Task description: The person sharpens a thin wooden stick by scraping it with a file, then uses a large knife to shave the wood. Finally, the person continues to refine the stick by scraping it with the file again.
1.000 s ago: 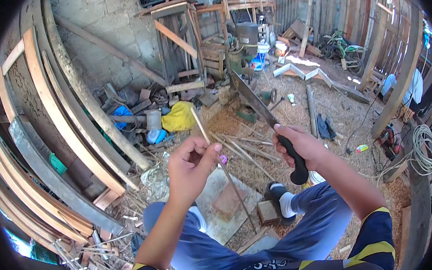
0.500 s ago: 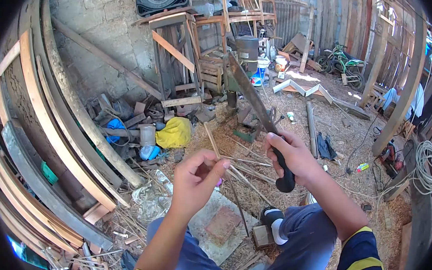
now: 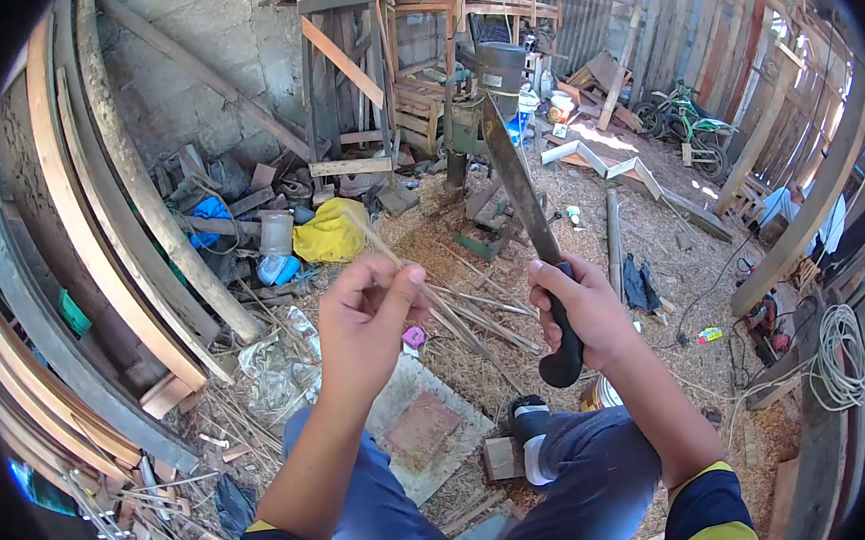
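My right hand is closed around the black handle of a machete. The long, dark blade points up and slightly left, away from me. In my left hand, thumb and fingers pinch a thin wooden strip. One end of the strip sticks out above the fingers; below, it seems to run down to the right, where it is hard to separate from sticks on the ground. Blade and strip are apart. Several more thin sticks lie on the ground beyond my hands.
A worn flat board lies between my legs, with a small wood block by my foot. Long curved planks lean at left. A yellow cloth tops scrap near the wall. Coiled cable hangs at right; a small motorbike stands behind.
The view has tilted down a little. My left hand has moved slightly left and up with the strip, whose top end now leans further left. The machete stays in my right hand, blade more upright.
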Available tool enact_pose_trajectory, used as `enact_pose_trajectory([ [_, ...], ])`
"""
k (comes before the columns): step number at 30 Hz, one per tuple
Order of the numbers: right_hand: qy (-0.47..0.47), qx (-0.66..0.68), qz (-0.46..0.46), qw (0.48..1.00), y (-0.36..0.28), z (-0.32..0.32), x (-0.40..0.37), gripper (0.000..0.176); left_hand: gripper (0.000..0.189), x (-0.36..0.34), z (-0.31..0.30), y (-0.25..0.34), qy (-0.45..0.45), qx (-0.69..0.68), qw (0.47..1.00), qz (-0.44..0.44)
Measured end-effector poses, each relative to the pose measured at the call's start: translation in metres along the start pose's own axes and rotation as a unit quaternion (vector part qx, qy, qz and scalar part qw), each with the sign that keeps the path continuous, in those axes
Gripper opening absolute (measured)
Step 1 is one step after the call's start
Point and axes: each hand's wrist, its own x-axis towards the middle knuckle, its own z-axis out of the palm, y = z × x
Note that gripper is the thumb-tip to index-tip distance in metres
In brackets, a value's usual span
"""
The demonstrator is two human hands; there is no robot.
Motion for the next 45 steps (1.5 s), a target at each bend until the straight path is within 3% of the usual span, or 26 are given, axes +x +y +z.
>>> enact_pose_trajectory([
  [3, 0.012, -0.01, -0.029, 0.999, -0.001, 0.003, -0.004, 0.022, 0.016, 0.0, -0.003, 0.001, 0.027, -0.023, 0.998, 0.044],
  [12, 0.049, -0.053, -0.121, 0.99, -0.004, 0.012, -0.009, 0.02, 0.012, 0.003, -0.016, 0.005, 0.129, -0.06, 0.988, 0.064],
  [27, 0.076, -0.092, -0.134, 0.984, 0.017, 0.026, 0.009, 0.019, 0.012, -0.005, -0.008, 0.001, 0.146, -0.115, 0.98, 0.07],
  [45, 0.159, -0.002, -0.19, 0.969, 0.024, 0.023, 0.031, 0.025, 0.013, -0.017, 0.002, -0.011, 0.114, -0.18, 0.977, -0.015],
])
